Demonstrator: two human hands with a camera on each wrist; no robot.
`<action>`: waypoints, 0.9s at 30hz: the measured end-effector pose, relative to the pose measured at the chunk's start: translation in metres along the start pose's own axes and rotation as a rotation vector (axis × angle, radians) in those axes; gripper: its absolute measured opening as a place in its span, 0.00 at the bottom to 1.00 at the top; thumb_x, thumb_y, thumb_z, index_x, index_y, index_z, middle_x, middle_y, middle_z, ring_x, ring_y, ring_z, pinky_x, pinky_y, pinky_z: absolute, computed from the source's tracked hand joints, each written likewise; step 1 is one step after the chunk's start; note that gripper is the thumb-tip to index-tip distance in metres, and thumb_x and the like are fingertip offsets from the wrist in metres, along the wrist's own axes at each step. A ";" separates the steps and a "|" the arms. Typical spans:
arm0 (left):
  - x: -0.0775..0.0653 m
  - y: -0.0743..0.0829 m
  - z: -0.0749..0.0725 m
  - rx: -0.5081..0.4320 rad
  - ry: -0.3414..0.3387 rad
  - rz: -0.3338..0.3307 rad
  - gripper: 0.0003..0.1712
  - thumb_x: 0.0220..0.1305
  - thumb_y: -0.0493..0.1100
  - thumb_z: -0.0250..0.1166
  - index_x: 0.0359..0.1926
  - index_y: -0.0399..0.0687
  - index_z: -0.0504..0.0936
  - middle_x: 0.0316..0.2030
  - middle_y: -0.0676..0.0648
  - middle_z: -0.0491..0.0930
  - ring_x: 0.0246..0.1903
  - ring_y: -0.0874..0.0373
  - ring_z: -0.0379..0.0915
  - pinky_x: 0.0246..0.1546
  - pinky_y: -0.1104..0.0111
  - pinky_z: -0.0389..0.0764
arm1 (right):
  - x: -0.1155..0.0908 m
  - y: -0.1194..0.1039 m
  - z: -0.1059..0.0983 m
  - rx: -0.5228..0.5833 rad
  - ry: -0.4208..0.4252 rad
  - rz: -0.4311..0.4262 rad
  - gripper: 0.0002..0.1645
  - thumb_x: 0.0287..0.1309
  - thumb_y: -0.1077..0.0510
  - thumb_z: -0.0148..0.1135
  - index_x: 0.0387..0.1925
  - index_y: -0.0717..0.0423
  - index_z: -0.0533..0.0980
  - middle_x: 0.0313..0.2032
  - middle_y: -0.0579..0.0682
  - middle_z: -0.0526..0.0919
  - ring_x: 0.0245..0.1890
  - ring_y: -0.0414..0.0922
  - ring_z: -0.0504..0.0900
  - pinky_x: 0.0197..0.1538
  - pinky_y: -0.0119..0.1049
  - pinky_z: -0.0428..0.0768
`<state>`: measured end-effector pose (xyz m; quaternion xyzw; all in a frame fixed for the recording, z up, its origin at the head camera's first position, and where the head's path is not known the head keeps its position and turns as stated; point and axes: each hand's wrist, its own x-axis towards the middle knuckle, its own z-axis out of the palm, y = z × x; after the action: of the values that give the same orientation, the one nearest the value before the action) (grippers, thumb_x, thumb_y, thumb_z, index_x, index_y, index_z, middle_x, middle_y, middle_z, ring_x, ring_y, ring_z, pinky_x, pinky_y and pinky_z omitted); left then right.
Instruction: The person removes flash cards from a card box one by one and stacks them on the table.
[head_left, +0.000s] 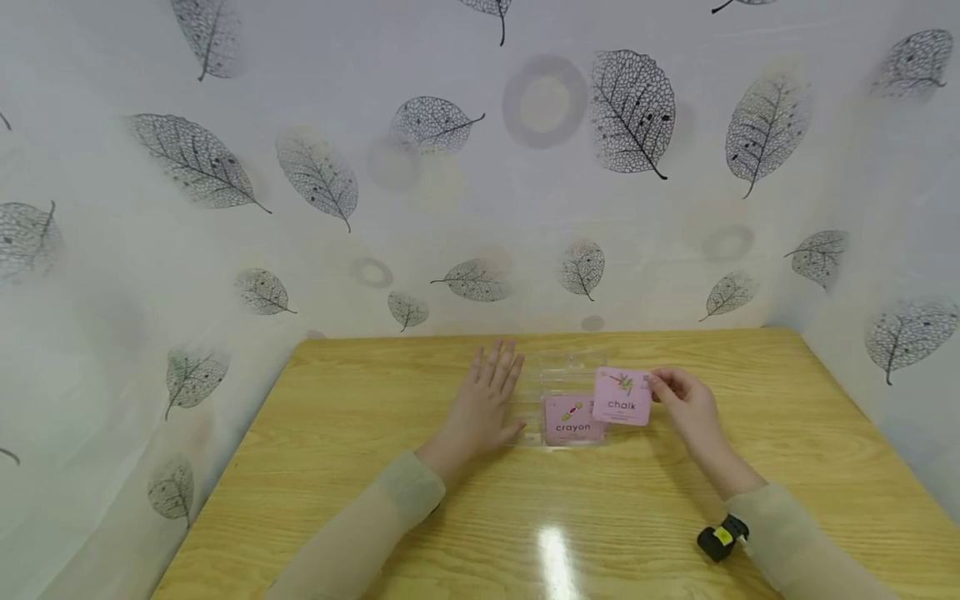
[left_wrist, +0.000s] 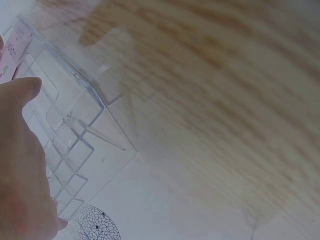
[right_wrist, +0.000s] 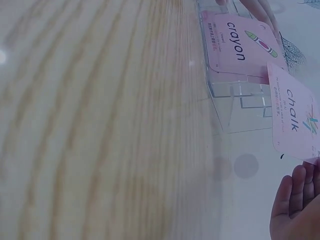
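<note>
A clear plastic tiered card holder stands on the table, with a pink "crayon" card in its front right slot. My left hand rests on the holder's left side, fingers spread and straight; in the left wrist view its thumb lies over the clear steps. My right hand pinches a pink "chalk" card by its right edge, between thumb and fingers. That card is raised beside the holder and overlaps the crayon card's right corner in the head view.
The wooden table extends around the holder on both sides. A leaf-patterned white curtain hangs behind it and along both sides. A black wrist device with a yellow mark is strapped at the right sleeve.
</note>
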<state>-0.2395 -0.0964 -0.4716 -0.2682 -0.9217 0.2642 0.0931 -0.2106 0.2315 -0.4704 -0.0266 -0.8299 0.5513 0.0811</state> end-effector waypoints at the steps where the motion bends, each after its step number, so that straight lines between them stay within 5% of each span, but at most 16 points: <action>1: 0.000 0.000 0.000 -0.001 0.002 0.000 0.63 0.72 0.82 0.40 0.86 0.42 0.36 0.86 0.36 0.31 0.86 0.41 0.36 0.87 0.47 0.41 | 0.000 0.000 -0.001 0.005 0.001 0.005 0.22 0.80 0.55 0.56 0.58 0.73 0.77 0.36 0.27 0.80 0.37 0.24 0.79 0.45 0.21 0.85; 9: 0.000 0.000 0.001 -0.009 0.003 0.000 0.63 0.72 0.82 0.40 0.86 0.42 0.36 0.86 0.37 0.31 0.86 0.41 0.35 0.87 0.47 0.42 | -0.001 0.003 -0.009 0.025 0.008 0.026 0.25 0.82 0.53 0.54 0.59 0.74 0.75 0.34 0.20 0.78 0.37 0.21 0.79 0.46 0.19 0.84; 27: 0.001 0.000 0.001 -0.017 -0.008 0.003 0.62 0.72 0.82 0.38 0.86 0.43 0.34 0.86 0.37 0.29 0.86 0.40 0.33 0.87 0.47 0.39 | 0.003 0.021 -0.023 0.011 0.019 0.079 0.25 0.82 0.53 0.53 0.61 0.74 0.74 0.34 0.21 0.77 0.37 0.21 0.77 0.44 0.17 0.82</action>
<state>-0.2403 -0.0963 -0.4721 -0.2693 -0.9239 0.2576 0.0867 -0.2104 0.2608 -0.4812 -0.0638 -0.8243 0.5585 0.0672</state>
